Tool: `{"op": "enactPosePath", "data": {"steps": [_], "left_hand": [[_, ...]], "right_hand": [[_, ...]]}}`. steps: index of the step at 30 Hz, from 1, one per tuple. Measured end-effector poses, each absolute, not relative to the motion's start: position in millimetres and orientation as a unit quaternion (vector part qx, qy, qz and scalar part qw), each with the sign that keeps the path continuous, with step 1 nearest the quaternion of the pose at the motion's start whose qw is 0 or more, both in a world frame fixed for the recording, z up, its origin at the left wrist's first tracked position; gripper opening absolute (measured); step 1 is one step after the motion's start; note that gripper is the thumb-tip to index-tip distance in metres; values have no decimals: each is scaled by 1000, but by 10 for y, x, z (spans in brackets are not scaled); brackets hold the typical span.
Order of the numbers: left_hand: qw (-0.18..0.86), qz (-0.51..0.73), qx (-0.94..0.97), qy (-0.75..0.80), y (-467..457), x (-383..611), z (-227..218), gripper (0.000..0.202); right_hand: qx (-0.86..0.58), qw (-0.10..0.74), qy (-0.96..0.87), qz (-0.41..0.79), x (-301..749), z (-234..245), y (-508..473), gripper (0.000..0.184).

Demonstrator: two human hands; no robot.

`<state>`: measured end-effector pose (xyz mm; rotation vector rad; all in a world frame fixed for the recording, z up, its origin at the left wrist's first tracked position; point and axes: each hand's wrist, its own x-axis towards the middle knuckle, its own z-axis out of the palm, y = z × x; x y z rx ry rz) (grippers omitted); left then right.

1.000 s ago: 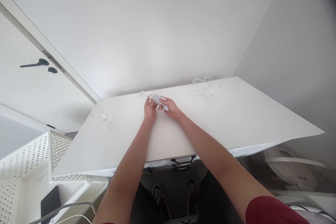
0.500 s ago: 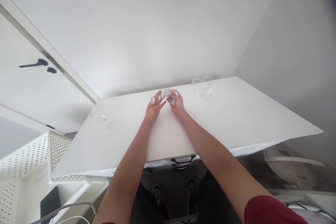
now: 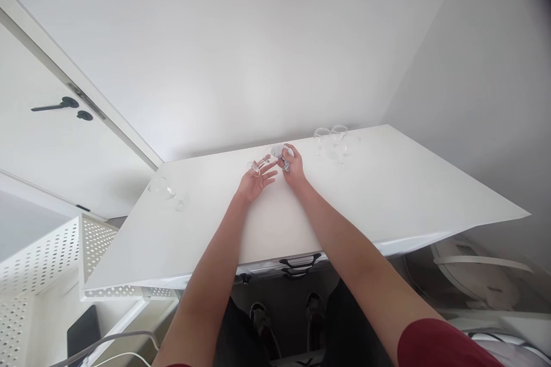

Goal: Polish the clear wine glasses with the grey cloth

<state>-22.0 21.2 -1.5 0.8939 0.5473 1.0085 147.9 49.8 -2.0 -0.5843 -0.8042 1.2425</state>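
Note:
A clear stemmed wine glass lies tilted between my two hands over the white table. My left hand is palm up with its fingers spread under the glass's foot and stem. My right hand is closed round a crumpled grey-white cloth pressed against the glass's bowl. The glass is hard to make out against the white surface.
Three clear wine glasses stand at the table's back right. Another glass lies on its side at the left. A white door with a black handle is at the left, a perforated white rack below it.
Both hands moved right with the glass and cloth. My left hand opened from a pinch on the stem to a flat palm-up hold; my right hand shifted the cloth onto the bowl.

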Motion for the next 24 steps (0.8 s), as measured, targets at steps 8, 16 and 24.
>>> {"op": "enactPosePath", "data": {"steps": [8,16,24], "left_hand": [[760,399,443,259,68,-218,111,44],[723,490,393,288,114,-231,88,42],[581,582,423,380,197,-177,-29,57]], "right_hand": [[-271,691,-376,555,1504,-12,494,35],[-242,714,-310,579,1493,-34,556,29],[-219,644,-392,620,1361,29,489,27]]}}
